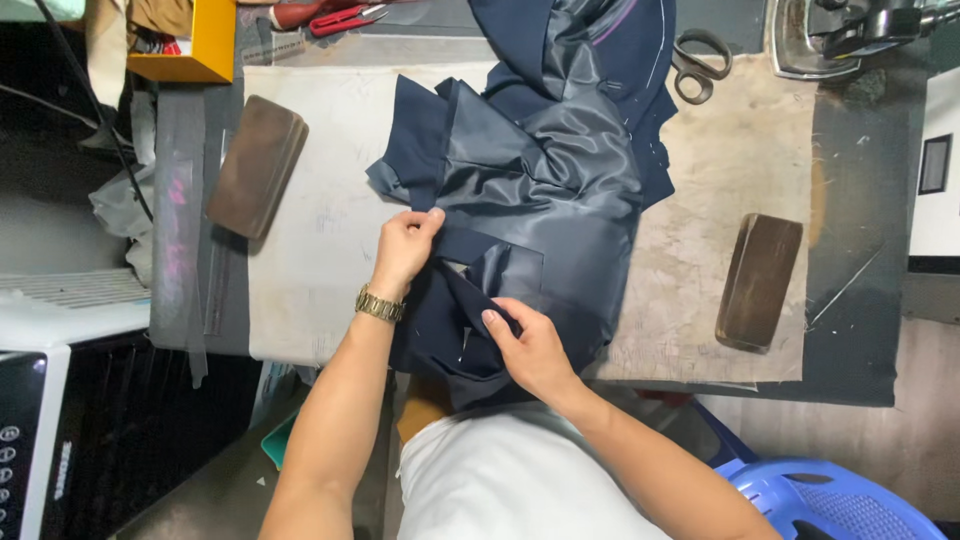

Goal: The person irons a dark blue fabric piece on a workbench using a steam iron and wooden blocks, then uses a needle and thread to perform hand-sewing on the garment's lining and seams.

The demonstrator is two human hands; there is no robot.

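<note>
Right hand (530, 345): pinching a fold of the navy garment (540, 190) at the surface's near edge.
Left hand (405, 245): gripping the garment's edge just beyond.
Garment: bunched mid-surface, shiny lining up.
Far edge: scissors (698, 65).

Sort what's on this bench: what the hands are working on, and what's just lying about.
In hand:
navy garment
left hand
right hand

Lying about:
scissors
left wooden block
right wooden block
iron
yellow box
red tool
</note>
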